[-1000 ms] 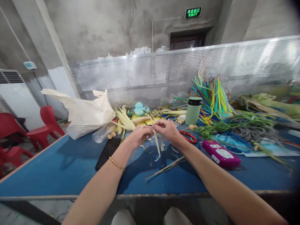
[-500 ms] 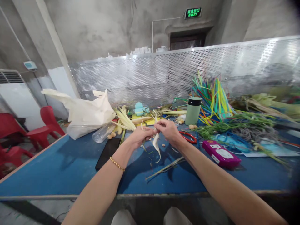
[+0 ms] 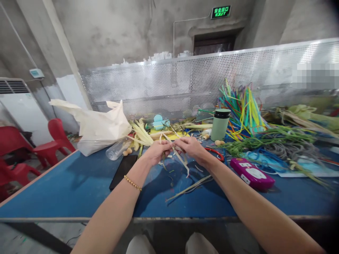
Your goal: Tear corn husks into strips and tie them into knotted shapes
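My left hand and my right hand meet above the middle of the blue table, fingertips pinched close together. Between them is a pale strip of dried husk, its narrow end hanging down to the right and its other end sticking up past the fingers. Both hands are closed on it; my fingers hide where it crosses. A second thin strip dangles below my left hand. On the table beneath lie thin dry stalks and small scraps.
Left of my hands are a dark tablet or phone, a clear plastic bottle and a white plastic bag. To the right stand a green jar, a purple box, red-handled tool and bundled colourful strips.
The husk strip has swung from hanging nearly straight down to slanting down right, and looks narrower. My right hand has moved slightly closer to my left. The view has shifted a little.
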The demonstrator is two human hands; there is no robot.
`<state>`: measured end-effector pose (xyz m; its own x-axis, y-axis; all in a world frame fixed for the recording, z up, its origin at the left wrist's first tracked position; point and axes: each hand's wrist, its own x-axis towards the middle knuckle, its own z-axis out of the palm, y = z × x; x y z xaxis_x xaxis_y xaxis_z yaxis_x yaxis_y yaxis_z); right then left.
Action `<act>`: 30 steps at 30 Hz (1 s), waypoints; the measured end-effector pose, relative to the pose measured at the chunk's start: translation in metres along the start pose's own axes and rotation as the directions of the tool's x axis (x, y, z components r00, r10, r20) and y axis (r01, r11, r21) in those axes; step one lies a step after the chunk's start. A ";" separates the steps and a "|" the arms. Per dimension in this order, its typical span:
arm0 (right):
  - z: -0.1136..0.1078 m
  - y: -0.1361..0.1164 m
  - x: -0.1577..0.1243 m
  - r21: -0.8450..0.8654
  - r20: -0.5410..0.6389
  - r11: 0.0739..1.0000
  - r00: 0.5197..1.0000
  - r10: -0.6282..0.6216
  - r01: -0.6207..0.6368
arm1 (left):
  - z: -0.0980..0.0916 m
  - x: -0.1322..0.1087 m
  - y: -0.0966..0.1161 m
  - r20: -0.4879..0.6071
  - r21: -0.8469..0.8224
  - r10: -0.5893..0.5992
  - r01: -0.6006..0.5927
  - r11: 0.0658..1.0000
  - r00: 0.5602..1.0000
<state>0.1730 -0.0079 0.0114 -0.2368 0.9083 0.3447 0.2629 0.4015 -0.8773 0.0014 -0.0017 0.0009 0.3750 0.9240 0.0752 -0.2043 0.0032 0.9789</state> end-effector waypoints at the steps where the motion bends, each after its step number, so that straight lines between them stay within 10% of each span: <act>1: 0.000 0.001 0.000 0.011 0.045 1.000 0.999 0.009 -0.009 | 0.000 0.001 0.000 -0.012 -0.005 0.005 -0.005 1.000 1.000; 24: 0.007 0.016 0.005 -0.233 -0.089 0.972 0.994 -0.059 0.037 | -0.004 0.006 -0.006 -0.121 0.181 0.110 -0.087 0.980 0.987; 30: -0.004 0.006 0.004 -0.461 -0.054 0.806 0.895 -0.443 0.371 | 0.001 0.002 -0.005 -0.093 0.333 0.156 -0.117 0.936 0.983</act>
<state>0.1772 -0.0019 0.0089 -0.2778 0.6416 0.7150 0.5552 0.7146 -0.4256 0.0039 -0.0003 -0.0039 0.2527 0.9447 0.2090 0.0662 -0.2324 0.9704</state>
